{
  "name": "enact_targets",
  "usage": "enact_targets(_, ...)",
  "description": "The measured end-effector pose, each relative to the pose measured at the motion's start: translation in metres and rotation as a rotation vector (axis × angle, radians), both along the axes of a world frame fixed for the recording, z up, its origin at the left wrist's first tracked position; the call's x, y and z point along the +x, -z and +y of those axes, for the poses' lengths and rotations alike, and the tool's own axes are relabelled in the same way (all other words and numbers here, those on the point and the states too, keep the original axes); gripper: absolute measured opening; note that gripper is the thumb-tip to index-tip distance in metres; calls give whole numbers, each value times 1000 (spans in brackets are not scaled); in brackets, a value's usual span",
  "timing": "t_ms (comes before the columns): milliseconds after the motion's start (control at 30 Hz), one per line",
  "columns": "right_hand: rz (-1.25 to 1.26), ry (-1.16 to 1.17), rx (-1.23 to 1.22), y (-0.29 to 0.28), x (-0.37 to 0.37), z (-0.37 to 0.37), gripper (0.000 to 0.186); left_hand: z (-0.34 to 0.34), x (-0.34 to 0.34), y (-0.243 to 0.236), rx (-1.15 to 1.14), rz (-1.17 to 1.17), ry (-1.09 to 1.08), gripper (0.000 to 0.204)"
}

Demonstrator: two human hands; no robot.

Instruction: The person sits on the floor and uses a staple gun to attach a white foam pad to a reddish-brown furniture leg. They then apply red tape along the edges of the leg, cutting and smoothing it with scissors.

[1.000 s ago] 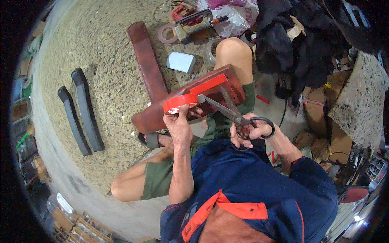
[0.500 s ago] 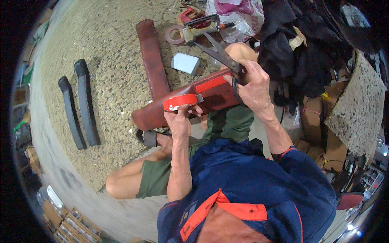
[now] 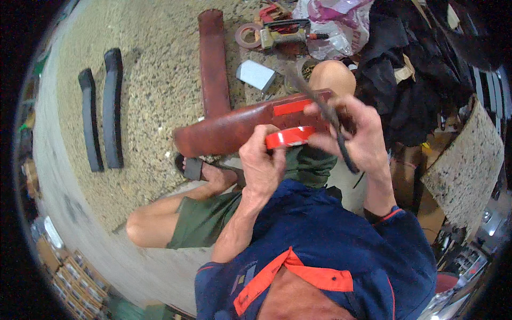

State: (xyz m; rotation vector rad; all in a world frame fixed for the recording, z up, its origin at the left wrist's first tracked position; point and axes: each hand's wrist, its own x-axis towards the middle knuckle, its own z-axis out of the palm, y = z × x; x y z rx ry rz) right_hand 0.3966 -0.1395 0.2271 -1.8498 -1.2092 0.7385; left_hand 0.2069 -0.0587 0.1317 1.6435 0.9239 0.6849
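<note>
My left hand [image 3: 261, 162] is closed on a roll of red tape [image 3: 288, 137], pinched at its left side. In my right hand [image 3: 365, 133] is a pair of dark scissors [image 3: 332, 114], smeared by motion, with the blades pointing up and away. Some right fingers reach to the roll's right side; whether they pinch the tape's end I cannot tell. Beyond the hands, a long brown leather-covered piece [image 3: 224, 133] lies across by my legs. A red tape strip [image 3: 290, 108] sticks along its right part. A second brown leather-covered piece [image 3: 214, 64] extends away behind it.
Two dark curved padded strips [image 3: 113, 112] lie on the speckled mat [image 3: 154, 96] at left. Farther off are a white block [image 3: 256, 75], a staple gun [image 3: 282, 37], a tape roll [image 3: 248, 36] and a plastic bag [image 3: 341, 32]. Black fabric [image 3: 389, 69] heaps at right.
My left hand has moved right with the tape roll, now near my right hand. The scissors have come nearer and swung round, away from the red strip. The view has shifted a little.
</note>
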Motion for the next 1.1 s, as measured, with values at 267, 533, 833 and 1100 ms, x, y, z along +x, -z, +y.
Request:
enact_targets(267,131,152,-63,7,-9,-35,47,-5,-12,-18,-91,-127,145,43)
enact_targets(533,690,34,200,48,27,-61,34,0,-28,13,-1139,-543,151,38)
enact_targets(833,478,16,172,42,7,-54,33,-9,-22,14,-1364,-675,195,23)
enact_targets(1100,38,-68,-41,13,19,-48,39,-14,-23,26,-1303,-643,28,11)
